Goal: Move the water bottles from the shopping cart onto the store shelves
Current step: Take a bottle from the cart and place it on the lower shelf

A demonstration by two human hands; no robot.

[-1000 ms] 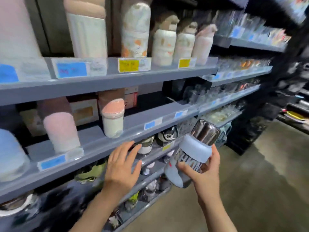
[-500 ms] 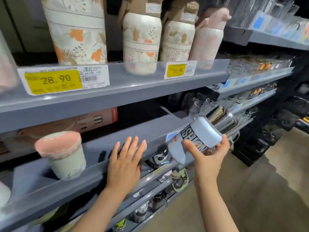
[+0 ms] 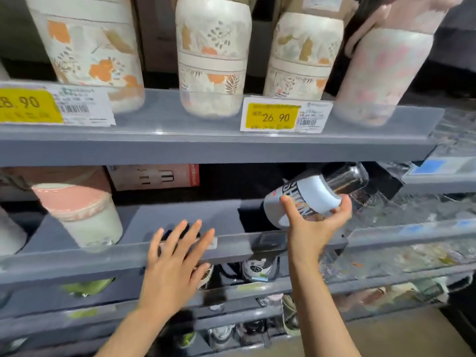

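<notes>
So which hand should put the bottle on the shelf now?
Probably the right hand. It already holds the white bottle tilted over the middle shelf, near a bare spot. The left hand holds nothing; its straight fingers lie flat against that shelf's front edge.

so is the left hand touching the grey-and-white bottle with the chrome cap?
Apart. Head view: left hand lies flat at the shelf edge; the bottle sits in the right hand.

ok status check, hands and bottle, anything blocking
Right hand grips white bottle, tilted, steel cap in under upper shelf. Left hand flat on middle shelf lip. Landing spot clear.
</notes>
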